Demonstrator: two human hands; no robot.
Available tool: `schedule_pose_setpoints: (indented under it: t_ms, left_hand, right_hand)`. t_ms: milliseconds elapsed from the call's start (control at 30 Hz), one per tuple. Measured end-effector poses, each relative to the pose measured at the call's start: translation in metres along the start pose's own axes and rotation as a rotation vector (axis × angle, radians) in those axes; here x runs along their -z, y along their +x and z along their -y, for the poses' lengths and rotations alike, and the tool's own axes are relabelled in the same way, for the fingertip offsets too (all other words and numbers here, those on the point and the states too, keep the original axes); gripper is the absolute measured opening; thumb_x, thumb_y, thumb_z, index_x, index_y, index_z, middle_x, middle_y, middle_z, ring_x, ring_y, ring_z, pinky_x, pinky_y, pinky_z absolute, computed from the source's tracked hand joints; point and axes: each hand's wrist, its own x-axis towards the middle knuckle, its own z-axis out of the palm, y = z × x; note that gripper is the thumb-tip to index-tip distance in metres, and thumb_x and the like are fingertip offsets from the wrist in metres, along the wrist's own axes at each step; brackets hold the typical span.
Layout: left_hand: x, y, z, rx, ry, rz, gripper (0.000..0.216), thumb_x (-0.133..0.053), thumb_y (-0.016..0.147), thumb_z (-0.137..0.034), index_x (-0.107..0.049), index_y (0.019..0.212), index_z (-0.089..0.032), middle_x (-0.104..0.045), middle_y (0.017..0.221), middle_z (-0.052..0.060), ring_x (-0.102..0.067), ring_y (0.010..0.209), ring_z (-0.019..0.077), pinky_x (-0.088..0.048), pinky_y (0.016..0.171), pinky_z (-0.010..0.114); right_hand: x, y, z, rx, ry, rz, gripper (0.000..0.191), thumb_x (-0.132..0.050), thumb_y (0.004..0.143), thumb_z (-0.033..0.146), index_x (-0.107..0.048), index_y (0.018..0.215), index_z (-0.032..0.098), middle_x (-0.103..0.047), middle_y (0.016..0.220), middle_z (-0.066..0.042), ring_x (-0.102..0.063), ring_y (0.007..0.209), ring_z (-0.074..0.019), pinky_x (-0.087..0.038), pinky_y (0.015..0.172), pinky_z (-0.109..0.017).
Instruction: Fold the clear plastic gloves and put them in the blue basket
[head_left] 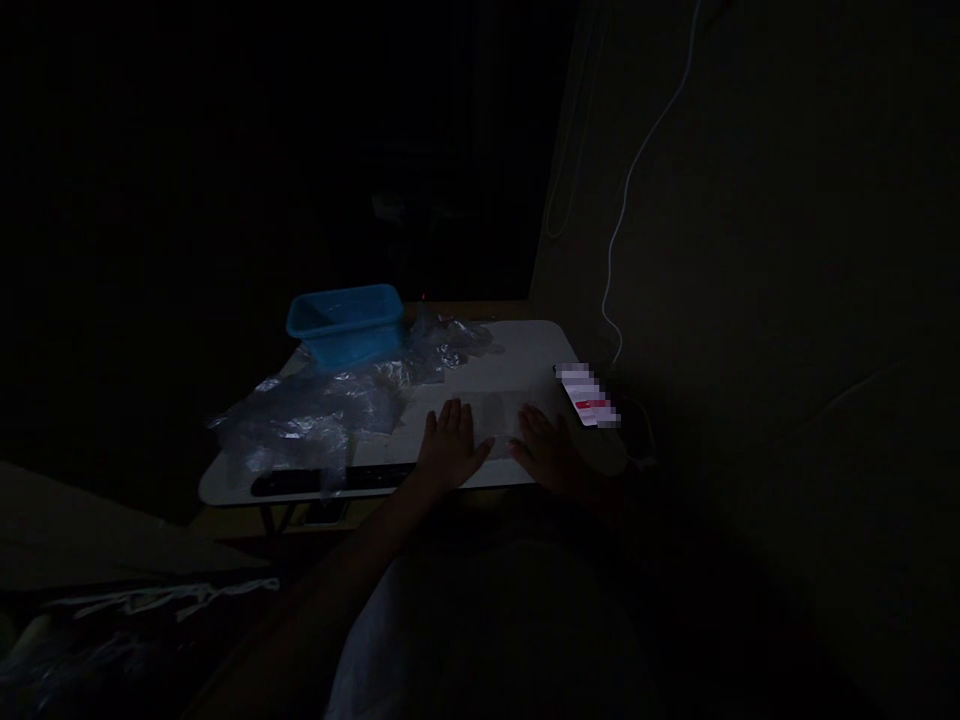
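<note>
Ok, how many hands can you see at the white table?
2: the left hand, nearer the crumpled clear plastic, and the right hand, nearer the lit phone. Darkness may hide others.

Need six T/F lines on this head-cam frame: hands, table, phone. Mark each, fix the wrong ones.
1. Crumpled clear plastic lies on the left part of the white table. True.
2. The left hand and the right hand are side by side over the table. True.
3. The left hand is clenched in a fist. False: its fingers are extended.
4. A phone lies to the right of the right hand. True.
5. The phone's screen is dark. False: it is lit, partly pixelated.
6. The blue basin stands between the two hands. False: it stands farther back, to the left of both.
</note>
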Motion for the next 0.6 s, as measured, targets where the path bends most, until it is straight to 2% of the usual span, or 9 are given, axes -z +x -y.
schedule_pose_setpoints:
  t_ms: [167, 267, 400, 600]
  left_hand:
    - [0.005, 0.012, 0.004, -0.053, -0.002, -0.104, 0.053, -0.018, 0.09, -0.034, -0.029, 0.134, -0.008, -0.029, 0.141, 0.014, -0.023, 0.131, 0.0248, -0.019, 0.105, 0.044]
    - [0.004, 0.02, 0.004, -0.118, -0.006, -0.091, 0.05, -0.023, 0.089, -0.028, -0.031, 0.133, -0.006, -0.032, 0.14, 0.013, -0.026, 0.13, 0.0231, -0.022, 0.105, 0.04]
    - [-0.002, 0.023, 0.003, -0.158, 0.016, -0.028, 0.051, -0.027, 0.087, -0.027, -0.032, 0.132, -0.004, -0.03, 0.14, 0.016, -0.025, 0.13, 0.0241, -0.021, 0.105, 0.04]
    - [-0.006, 0.02, 0.003, -0.085, 0.035, -0.034, 0.057, -0.028, 0.087, -0.037, -0.031, 0.132, -0.002, -0.028, 0.14, 0.019, -0.023, 0.13, 0.0281, -0.021, 0.104, 0.043]
  right_hand:
    - [0.007, 0.023, 0.009, -0.017, 0.031, -0.059, 0.05, -0.022, 0.092, 0.037, -0.042, 0.127, 0.008, -0.04, 0.135, -0.016, -0.032, 0.126, -0.0251, -0.023, 0.102, -0.049]
    - [0.003, 0.036, 0.016, 0.047, 0.057, -0.047, 0.052, -0.02, 0.092, 0.037, -0.038, 0.13, 0.007, -0.037, 0.137, -0.014, -0.031, 0.127, -0.0225, -0.024, 0.104, -0.042]
    - [-0.01, 0.039, 0.018, 0.097, 0.038, -0.024, 0.054, -0.021, 0.091, 0.04, -0.038, 0.13, 0.007, -0.036, 0.137, -0.014, -0.029, 0.128, -0.0228, -0.023, 0.104, -0.043]
    - [-0.015, 0.031, 0.012, 0.058, -0.005, -0.044, 0.057, -0.022, 0.09, 0.046, -0.041, 0.128, 0.007, -0.039, 0.135, -0.015, -0.031, 0.127, -0.0254, -0.023, 0.102, -0.046]
